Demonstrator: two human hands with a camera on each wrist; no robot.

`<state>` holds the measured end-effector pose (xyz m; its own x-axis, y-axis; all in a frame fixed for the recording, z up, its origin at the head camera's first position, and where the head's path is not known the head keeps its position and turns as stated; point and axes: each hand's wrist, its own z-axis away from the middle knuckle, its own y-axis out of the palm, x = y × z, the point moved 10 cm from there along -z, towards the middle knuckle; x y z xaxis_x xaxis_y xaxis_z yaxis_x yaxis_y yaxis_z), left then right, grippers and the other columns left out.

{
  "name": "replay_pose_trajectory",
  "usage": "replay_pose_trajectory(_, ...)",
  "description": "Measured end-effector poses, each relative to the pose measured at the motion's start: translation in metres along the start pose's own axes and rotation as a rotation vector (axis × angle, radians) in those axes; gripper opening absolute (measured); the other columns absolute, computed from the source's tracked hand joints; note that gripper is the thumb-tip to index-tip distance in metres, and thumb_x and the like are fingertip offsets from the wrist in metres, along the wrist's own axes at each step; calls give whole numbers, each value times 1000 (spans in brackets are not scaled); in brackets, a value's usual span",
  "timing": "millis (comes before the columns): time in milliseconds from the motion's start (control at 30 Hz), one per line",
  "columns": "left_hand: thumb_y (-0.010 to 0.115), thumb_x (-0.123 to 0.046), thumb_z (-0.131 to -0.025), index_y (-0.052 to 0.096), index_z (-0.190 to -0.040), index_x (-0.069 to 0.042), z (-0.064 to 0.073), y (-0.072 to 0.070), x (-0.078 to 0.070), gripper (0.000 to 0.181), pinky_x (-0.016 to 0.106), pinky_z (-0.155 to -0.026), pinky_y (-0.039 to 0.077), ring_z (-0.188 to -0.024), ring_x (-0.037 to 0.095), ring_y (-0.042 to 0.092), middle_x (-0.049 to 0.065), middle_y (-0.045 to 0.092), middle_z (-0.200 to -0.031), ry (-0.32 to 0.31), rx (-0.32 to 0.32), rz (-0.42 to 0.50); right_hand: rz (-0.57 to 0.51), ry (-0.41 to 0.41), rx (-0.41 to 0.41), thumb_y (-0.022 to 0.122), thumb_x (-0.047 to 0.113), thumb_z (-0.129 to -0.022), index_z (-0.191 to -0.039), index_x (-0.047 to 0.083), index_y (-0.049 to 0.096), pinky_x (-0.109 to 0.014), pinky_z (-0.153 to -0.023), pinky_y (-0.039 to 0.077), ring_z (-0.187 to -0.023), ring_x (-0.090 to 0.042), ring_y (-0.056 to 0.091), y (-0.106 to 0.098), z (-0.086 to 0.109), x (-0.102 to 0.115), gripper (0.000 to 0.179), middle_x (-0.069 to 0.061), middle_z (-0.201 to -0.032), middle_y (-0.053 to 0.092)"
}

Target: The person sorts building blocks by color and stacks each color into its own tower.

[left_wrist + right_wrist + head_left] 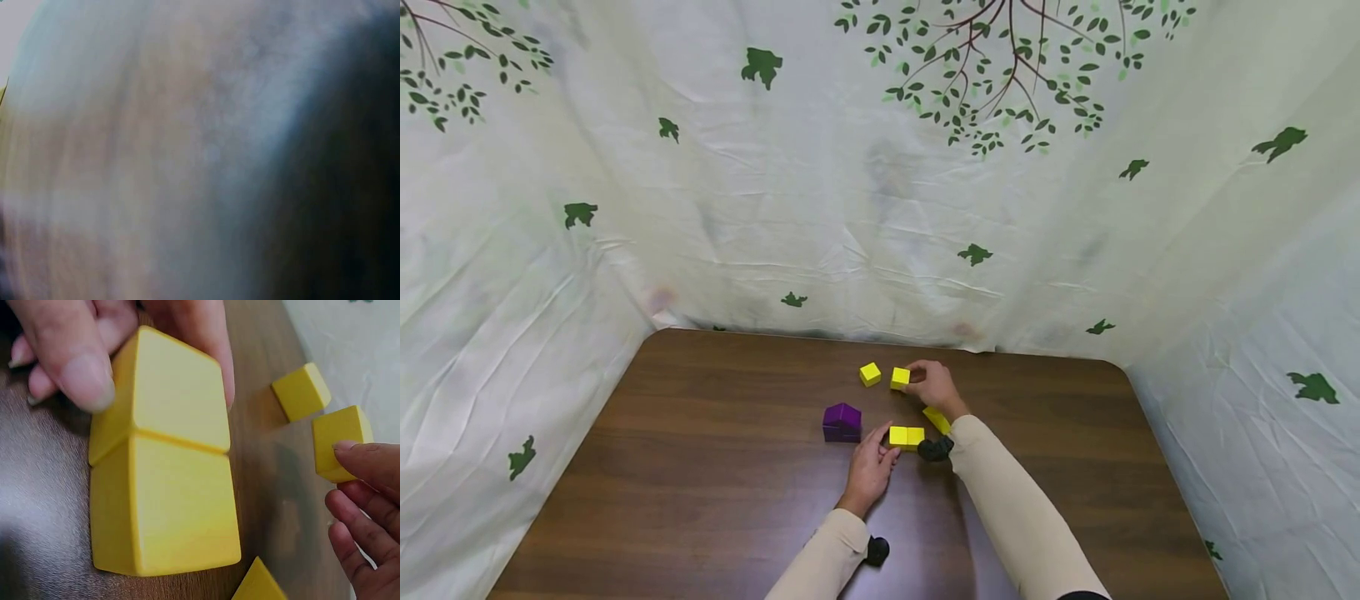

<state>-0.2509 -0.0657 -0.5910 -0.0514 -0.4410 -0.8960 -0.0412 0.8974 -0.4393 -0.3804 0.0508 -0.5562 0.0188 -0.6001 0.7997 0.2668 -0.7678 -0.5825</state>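
Note:
In the head view, my right hand pinches a yellow cube near the table's far side. The right wrist view shows the thumb against one face of that cube, the other fingers curled beneath. Closer in, my left hand holds the left one of two yellow cubes set side by side, thumb and a finger on opposite faces of the held cube. Its neighbour sits flush against it. Blur fills the left wrist view.
Another yellow cube lies at the back, left of the pinched one. A purple block shape with a peaked top stands left of my hands. A yellow pointed block lies under my right wrist. Patterned cloth hangs behind the brown table.

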Motion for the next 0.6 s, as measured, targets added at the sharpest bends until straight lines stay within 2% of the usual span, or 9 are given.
replay_pose_trajectory(267,66,0,-88,54,-132,3,0,1,1,45,21,-58,47,-63,7,53,8,57,-90,13,-5,9,-82,-54,7,73,5,-84,-117,0,64,-40,-82,54,-98,-27,65,-3,18,12,34,-14,-107,68)
replay_pose_trajectory(400,67,0,-88,55,-131,3,0,0,0,45,21,-58,47,-63,7,52,7,56,-88,28,-14,5,-125,-78,-18,73,5,-84,-116,0,65,-39,-79,55,-96,-26,66,-8,28,16,33,-14,-105,68)
replay_pose_trajectory(600,67,-1,-89,54,-132,3,-1,1,0,46,21,-58,47,-63,7,52,6,56,-90,8,3,10,-185,-88,-44,75,4,-82,-114,0,66,-38,-79,55,-93,-25,66,-12,43,17,33,-12,-103,69)
